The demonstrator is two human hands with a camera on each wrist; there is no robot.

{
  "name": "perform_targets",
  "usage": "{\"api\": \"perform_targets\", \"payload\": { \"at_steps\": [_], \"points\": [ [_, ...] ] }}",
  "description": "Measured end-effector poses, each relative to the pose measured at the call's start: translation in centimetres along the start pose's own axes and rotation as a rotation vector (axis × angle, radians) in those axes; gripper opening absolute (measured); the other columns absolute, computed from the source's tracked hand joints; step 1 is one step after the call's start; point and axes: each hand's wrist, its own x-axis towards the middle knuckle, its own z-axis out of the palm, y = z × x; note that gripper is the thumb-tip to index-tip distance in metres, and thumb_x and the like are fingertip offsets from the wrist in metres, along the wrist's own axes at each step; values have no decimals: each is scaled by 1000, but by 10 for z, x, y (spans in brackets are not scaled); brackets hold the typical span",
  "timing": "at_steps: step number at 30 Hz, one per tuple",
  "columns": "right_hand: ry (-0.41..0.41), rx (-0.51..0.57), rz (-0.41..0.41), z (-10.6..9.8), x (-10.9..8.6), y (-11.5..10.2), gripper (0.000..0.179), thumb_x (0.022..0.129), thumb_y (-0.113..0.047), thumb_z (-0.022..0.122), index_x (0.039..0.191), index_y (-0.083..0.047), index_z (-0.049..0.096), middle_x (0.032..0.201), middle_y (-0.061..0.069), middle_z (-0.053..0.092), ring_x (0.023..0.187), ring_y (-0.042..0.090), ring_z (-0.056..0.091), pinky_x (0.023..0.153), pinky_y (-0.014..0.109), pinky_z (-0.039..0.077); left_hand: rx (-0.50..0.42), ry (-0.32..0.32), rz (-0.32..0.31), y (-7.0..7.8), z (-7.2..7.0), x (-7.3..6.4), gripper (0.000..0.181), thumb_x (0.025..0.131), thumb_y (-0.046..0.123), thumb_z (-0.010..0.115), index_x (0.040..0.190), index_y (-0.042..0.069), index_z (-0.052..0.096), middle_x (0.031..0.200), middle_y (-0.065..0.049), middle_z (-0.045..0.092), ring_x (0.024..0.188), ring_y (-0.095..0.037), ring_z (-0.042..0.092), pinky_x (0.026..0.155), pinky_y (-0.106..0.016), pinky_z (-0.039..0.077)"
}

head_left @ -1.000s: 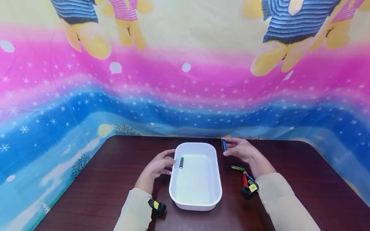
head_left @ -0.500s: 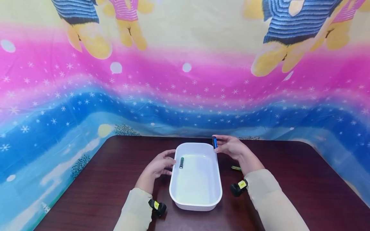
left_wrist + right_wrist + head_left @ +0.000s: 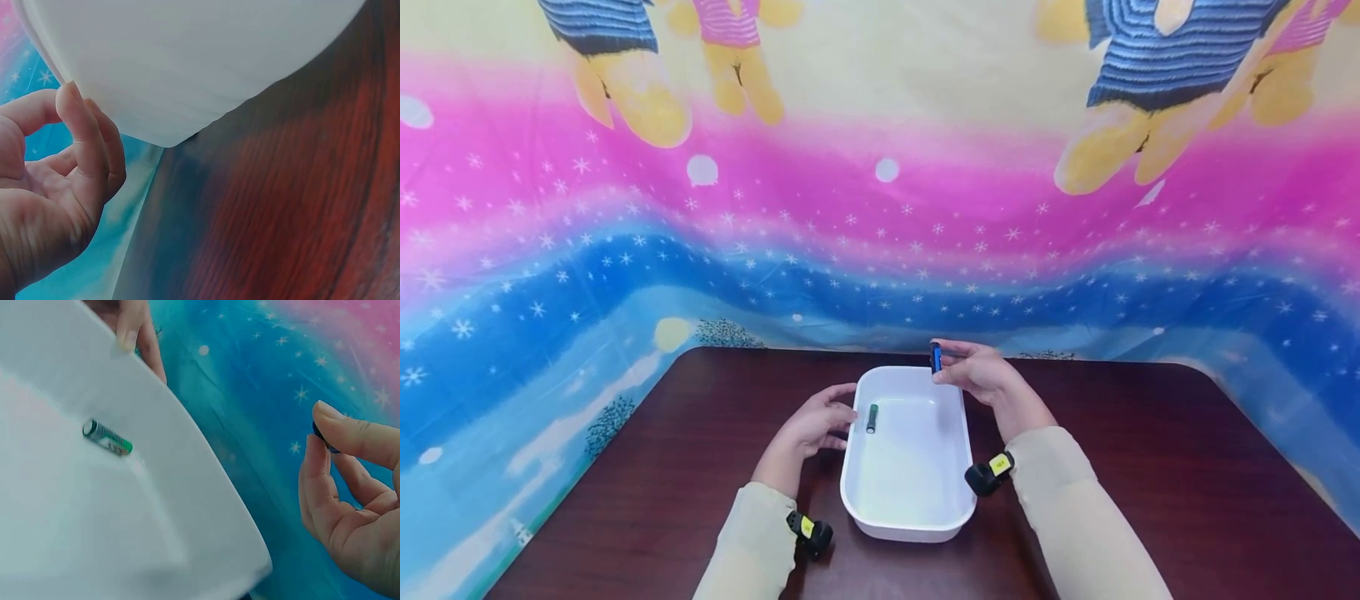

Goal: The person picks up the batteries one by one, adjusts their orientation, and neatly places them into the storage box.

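Note:
My right hand (image 3: 981, 371) pinches a blue battery (image 3: 936, 358) between thumb and fingertips, holding it upright over the far right corner of a white plastic tub (image 3: 910, 532). In the right wrist view only the dark end of this battery shows past the thumb. My left hand (image 3: 815, 425) touches the tub's left side at the rim, its fingers spread and loosely bent. From the left wrist view, the fingertips (image 3: 70, 92) lie against the outer wall just under the rim. Inside the tub, near its left wall, lies a green battery (image 3: 107, 437).
The tub stands on a dark reddish-brown wooden table (image 3: 1150, 467). A printed cloth (image 3: 880, 250) hangs behind the table's far edge. Black wrist cameras sit on the left sleeve (image 3: 748, 533) and the right sleeve (image 3: 1075, 492).
My right hand has carried the blue battery left, from beside the tub to above its far right corner. The right forearm now hides the loose batteries on the table. My left hand has stayed put.

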Motion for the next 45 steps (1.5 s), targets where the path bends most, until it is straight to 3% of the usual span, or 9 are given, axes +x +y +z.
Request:
{"api": "perform_targets", "payload": {
  "at_steps": [14, 27, 37, 45],
  "points": [
    [35, 80, 20, 33, 10, 8, 70, 74, 20, 62, 137, -6, 45, 136, 23, 42, 118, 29, 47, 85, 32, 50, -6, 3, -5, -1, 0, 1, 59, 84, 0, 56, 139, 9, 37, 104, -21, 56, 71, -19, 59, 50, -28, 50],
    [100, 47, 49, 54, 32, 34, 64, 70, 21, 64, 129, 0, 52, 122, 25, 55, 91, 22, 63, 83, 37, 51, -11, 3, -4, -3, 1, 1, 58, 84, 1, 55, 138, 9, 37, 107, -24, 55, 72, -22, 60, 50, -29, 51],
    [147, -53, 142, 65, 42, 41, 62, 66, 19, 70, 123, -1, 54, 106, 18, 62, 83, 25, 63, 89, 44, 47, -2, 7, -8, 0, 0, 1, 57, 85, 1, 54, 139, 10, 36, 107, -24, 56, 72, -21, 60, 50, -29, 51],
    [174, -273, 205, 67, 44, 48, 55, 63, 12, 76, 113, -3, 57, 98, 13, 60, 76, 23, 63, 79, 37, 52, -8, 1, -11, -1, 0, 2, 58, 85, 1, 55, 139, 10, 36, 108, -24, 56, 74, -23, 61, 50, -29, 51]
  ]
}}
